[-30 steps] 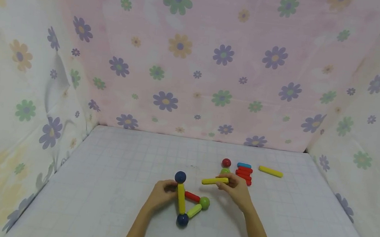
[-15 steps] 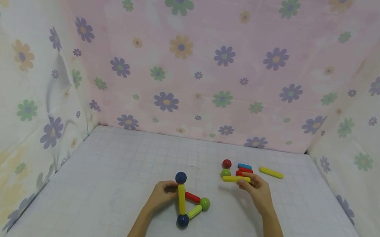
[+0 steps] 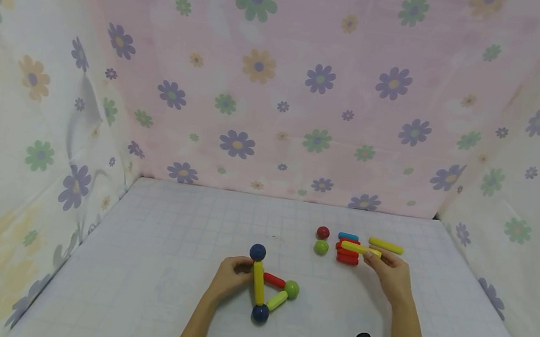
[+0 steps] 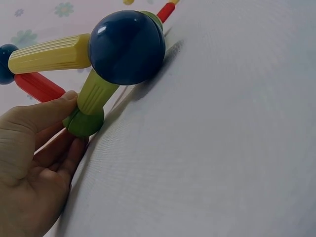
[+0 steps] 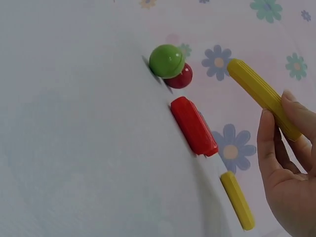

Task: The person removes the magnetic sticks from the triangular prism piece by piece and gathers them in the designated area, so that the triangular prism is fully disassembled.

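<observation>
My left hand (image 3: pixel 231 275) grips a structure of toy rods and balls at its left side. Thumb and fingers close round a green ball (image 4: pixel 85 123) and the end of a yellow-green rod (image 4: pixel 98 93), mostly hidden in the head view. A yellow rod (image 3: pixel 258 284) runs between two dark blue balls (image 3: pixel 261 313), the far one raised. A red rod (image 3: pixel 274 280) and a light green rod (image 3: pixel 278 301) meet at another green ball (image 3: pixel 292 289). My right hand (image 3: pixel 394 277) pinches a loose yellow rod (image 5: pixel 262 93) above the table, beside the red rods.
Several red rods (image 3: pixel 347 259) lie side by side at the back right with a blue rod (image 3: pixel 348 236) behind them. Another yellow rod (image 3: pixel 386 245) lies to their right. A red ball (image 3: pixel 323 233) and a loose green ball (image 3: pixel 321 247) sit to their left.
My right hand has moved right with the yellow rod, from near the structure to over the red rods. The loose green ball is uncovered. My left hand stays on the structure.
</observation>
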{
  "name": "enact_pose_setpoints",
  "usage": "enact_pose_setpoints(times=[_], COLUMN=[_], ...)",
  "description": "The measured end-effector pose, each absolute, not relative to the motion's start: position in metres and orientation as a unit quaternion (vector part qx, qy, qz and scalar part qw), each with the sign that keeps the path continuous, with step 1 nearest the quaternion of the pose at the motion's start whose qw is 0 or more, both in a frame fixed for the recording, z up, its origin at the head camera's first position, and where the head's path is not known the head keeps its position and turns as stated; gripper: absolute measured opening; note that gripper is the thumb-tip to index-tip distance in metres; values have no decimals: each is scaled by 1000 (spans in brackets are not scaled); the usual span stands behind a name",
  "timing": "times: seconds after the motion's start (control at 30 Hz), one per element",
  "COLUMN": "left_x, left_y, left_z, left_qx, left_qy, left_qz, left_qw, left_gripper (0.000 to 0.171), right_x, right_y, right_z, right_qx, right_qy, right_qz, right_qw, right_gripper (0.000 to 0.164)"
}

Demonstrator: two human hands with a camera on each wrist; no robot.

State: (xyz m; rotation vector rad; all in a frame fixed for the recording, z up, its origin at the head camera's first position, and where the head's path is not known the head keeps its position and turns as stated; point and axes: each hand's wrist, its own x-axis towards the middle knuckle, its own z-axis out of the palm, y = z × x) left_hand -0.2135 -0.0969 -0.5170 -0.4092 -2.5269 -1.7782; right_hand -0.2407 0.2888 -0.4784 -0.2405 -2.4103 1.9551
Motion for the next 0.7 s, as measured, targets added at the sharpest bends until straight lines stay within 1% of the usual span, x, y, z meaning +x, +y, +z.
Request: enact_pose_setpoints(times=[0.2, 0.33, 0.5, 0.6, 0.7], left_x=[-216, -216, -214, -211, -204], left_y=[-98, -98, -97, -96, -94], left_z=[-522, -522, -521, -515, -501], left_qx=[-122, -126, -126, -127, -134], left_qy=[-810, -809, -806, -803, -799], left_qz=[-573, -574, -578, -581, -585], left_qw=[9, 13, 17, 19, 22], left_gripper=[28, 28, 27, 26, 25], right_x=[-245, -247, -249, -250, -250], right_y=[304, 313, 324, 330, 336], right_z=[-485, -490, -496, -498, -500], right_qx=[-69, -79, -115, -144, -165], right_qy=[-692, -661, -658, -668, -668], right_qz=[717, 745, 741, 726, 722], right_qw=[38, 44, 67, 74, 69], right_gripper=[67, 65, 54, 53, 51])
